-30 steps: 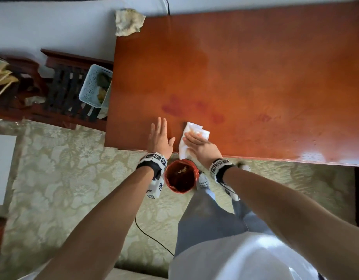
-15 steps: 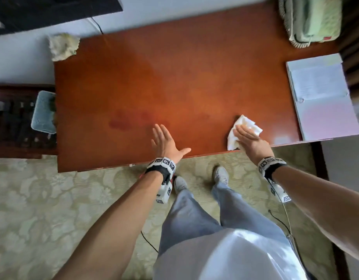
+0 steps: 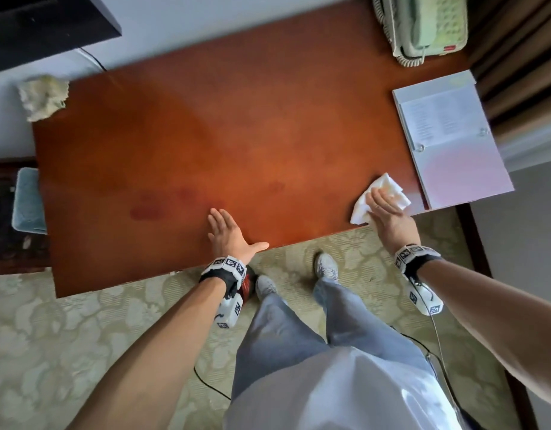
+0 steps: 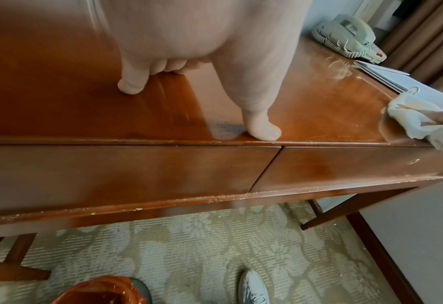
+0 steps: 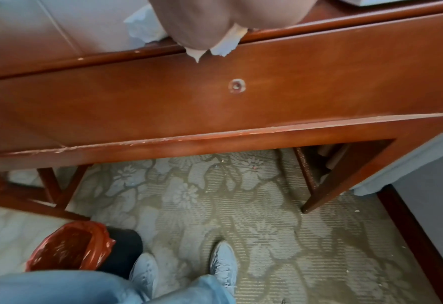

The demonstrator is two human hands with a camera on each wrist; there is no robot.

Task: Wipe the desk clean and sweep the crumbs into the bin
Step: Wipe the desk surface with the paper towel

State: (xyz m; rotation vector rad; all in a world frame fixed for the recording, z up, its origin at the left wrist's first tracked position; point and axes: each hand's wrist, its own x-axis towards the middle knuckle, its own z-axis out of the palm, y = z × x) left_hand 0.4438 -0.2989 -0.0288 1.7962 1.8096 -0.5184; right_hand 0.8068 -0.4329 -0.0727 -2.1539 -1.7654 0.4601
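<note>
White cloth [image 3: 392,187] lies under the flat-fingered right grip [image 3: 387,217]; left grip [image 3: 227,234] rests splayed on desk [image 3: 237,135].

I seem to be standing in a hotel room. A glossy reddish-brown wooden desk [image 3: 268,135] carries a pale green corded telephone [image 3: 423,23] at its far right corner, with an open white ring binder [image 3: 454,150] just nearer. Pale green floral carpet [image 3: 66,336] covers the floor, and heavy brown curtains [image 3: 522,57] hang on the right.

Marker-tagged wristbands [image 3: 226,267], jeans [image 3: 283,330], pale sneakers [image 3: 327,268]
</note>
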